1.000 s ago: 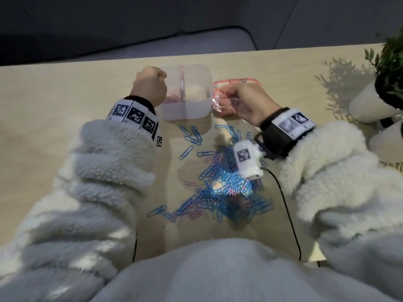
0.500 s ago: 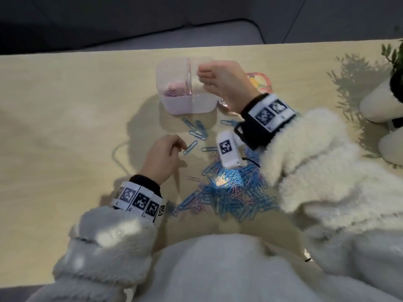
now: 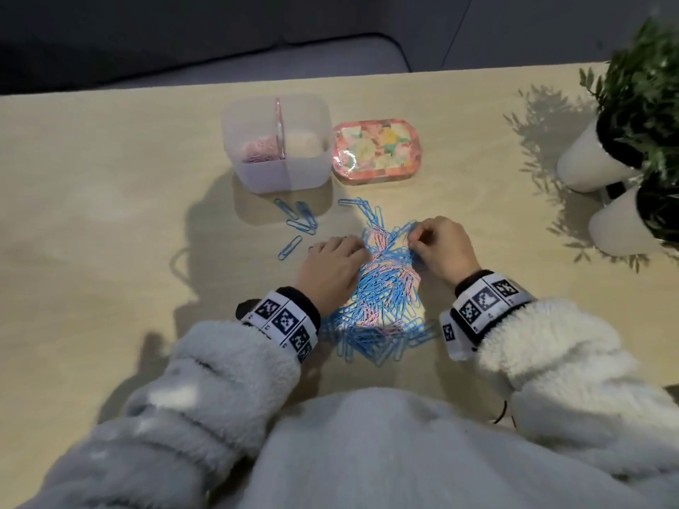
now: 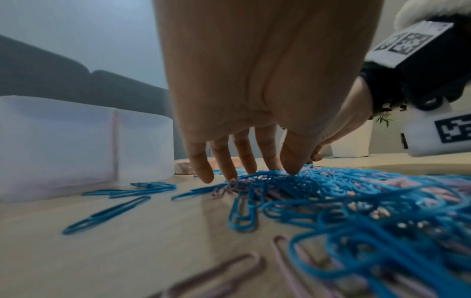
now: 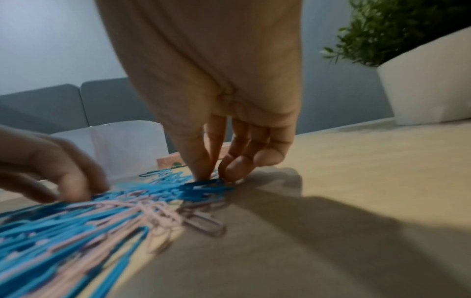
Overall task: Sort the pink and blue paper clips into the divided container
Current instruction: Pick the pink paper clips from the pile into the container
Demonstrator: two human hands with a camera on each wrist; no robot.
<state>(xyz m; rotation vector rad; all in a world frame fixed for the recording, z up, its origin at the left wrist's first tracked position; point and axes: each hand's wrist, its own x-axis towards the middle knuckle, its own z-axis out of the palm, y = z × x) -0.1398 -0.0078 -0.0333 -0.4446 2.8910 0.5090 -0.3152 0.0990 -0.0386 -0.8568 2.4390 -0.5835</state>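
Two hands work a mixed pile of paper clips (image 3: 382,299), blue and pink, on the worktop (image 3: 110,251) in front of the person. Left hand (image 3: 330,268) rests on the pile's left edge with fingers fairly straight; the left wrist view shows the fingertips (image 4: 293,165) touching the top clips, nothing gripped. Right hand (image 3: 442,247) sits at the pile's right edge; only the right wrist view shows thumb and forefinger pinching blue clips (image 5: 206,184), other fingers curled. Divided container (image 3: 277,145) stands beyond the pile, well apart; the head view alone shows inside it: pink clips (image 3: 261,148) in the left compartment, right compartment's contents cannot be told. A few loose blue clips (image 3: 299,220) lie between container and pile. Floral tin (image 3: 376,152) just right of the container. Potted plants (image 3: 635,115) in white pots at far right. Wristbands (image 3: 284,321) carry black-and-white square markers; no readable writing anywhere.
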